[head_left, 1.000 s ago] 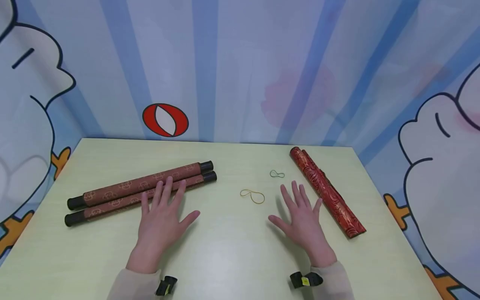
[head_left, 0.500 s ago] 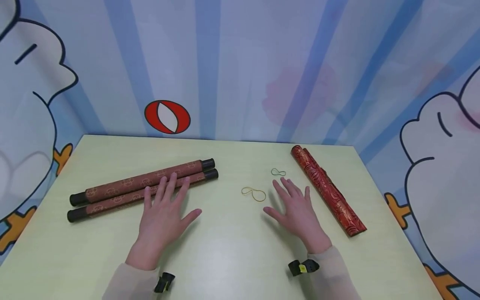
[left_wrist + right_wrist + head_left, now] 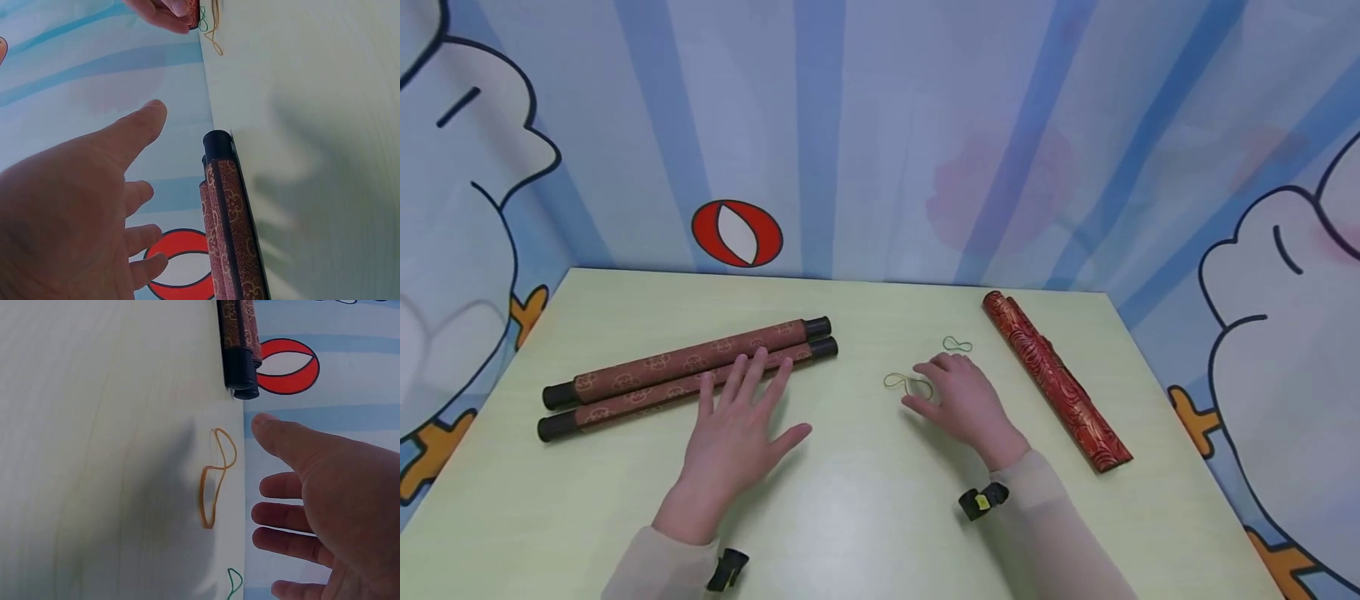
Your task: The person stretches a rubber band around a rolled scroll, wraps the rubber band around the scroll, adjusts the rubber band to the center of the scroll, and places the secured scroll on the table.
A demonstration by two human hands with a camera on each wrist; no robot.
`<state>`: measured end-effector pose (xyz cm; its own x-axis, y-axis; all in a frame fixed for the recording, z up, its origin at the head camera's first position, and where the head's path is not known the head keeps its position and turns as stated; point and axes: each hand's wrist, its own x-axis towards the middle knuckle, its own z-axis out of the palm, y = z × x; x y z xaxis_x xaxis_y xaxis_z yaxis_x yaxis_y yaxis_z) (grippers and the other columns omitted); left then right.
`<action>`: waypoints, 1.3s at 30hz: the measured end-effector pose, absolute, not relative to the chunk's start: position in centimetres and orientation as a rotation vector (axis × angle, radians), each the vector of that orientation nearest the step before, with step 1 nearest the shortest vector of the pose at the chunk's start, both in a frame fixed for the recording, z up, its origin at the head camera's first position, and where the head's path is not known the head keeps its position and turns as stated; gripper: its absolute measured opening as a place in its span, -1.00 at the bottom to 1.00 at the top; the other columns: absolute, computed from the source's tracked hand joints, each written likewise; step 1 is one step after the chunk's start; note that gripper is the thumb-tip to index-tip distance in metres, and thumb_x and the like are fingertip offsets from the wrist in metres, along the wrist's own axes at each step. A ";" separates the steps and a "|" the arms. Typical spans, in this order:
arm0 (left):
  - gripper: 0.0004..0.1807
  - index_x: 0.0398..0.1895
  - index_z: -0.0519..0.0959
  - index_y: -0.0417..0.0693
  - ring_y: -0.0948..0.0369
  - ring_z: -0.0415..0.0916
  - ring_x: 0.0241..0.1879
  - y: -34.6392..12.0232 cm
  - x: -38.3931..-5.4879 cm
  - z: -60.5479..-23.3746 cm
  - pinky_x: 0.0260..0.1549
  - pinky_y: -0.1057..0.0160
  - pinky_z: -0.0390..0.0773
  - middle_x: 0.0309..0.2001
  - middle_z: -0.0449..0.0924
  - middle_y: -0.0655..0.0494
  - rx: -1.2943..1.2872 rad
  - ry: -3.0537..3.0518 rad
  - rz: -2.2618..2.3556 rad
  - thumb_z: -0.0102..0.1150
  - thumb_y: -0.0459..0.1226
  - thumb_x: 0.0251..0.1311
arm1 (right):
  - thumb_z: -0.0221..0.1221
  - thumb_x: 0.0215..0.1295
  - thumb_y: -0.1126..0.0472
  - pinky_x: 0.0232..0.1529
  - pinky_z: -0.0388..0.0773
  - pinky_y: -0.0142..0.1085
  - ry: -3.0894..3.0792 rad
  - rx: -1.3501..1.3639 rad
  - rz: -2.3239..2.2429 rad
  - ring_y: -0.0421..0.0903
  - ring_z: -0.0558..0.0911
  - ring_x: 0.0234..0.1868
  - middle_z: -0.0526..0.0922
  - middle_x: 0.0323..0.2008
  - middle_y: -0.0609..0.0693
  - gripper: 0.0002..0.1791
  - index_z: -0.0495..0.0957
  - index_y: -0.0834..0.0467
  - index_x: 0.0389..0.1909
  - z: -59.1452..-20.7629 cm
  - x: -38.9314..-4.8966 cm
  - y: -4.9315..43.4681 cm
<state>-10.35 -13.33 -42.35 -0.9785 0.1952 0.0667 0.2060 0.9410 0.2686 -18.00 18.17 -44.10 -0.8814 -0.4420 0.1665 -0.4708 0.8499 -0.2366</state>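
Your right hand (image 3: 964, 403) hovers, fingers loose, just above the yellow band (image 3: 907, 386) on the bench (image 3: 865, 500). Your left hand (image 3: 737, 433), spread flat, touches the brown rolls (image 3: 685, 372).

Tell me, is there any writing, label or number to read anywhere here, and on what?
None can be read.
The brown scrolls and the red scroll carry ornament only, no letters.
The small yellow tags on the wrist straps are too small to read.
The backdrop shows drawings, no words.
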 end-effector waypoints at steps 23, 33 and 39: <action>-0.21 0.55 0.45 -0.12 -0.28 0.41 0.45 -11.7 -10.4 -42.6 0.47 -0.44 0.23 0.56 0.32 -0.27 -0.514 -2.951 -0.516 0.40 0.06 0.39 | 0.49 0.33 0.08 -0.10 0.66 -0.05 -2.824 0.871 0.225 0.01 0.62 -0.21 0.69 -0.27 -0.01 -0.81 0.76 0.13 -0.26 -46.1 -20.7 16.7; -0.26 0.49 0.51 -0.15 -0.18 0.39 0.49 -11.1 -10.7 -43.0 0.44 -0.41 0.30 0.50 0.42 -0.26 -0.575 -2.938 -0.533 0.42 0.02 0.37 | 0.47 0.31 0.28 -0.08 0.68 -0.06 -2.730 0.943 0.293 -0.02 0.63 -0.26 0.69 -0.34 -0.03 -0.93 0.76 0.12 -0.34 -46.7 -21.1 16.8; -0.33 0.46 0.55 -0.14 -0.15 0.50 0.40 -10.0 -11.5 -43.4 0.37 -0.28 0.46 0.46 0.49 -0.20 -0.652 -2.902 -0.606 0.44 -0.06 0.37 | 0.47 0.26 0.30 -0.20 0.66 -0.16 -2.651 0.967 0.346 -0.05 0.63 -0.29 0.67 -0.34 -0.03 -0.93 0.75 0.14 -0.34 -45.9 -20.8 17.0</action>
<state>-11.54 -10.01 -43.45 -0.9024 0.3885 0.1865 0.4306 0.8286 0.3577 -20.78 17.01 -45.89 -0.7292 -0.5847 0.3555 -0.6564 0.7446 -0.1216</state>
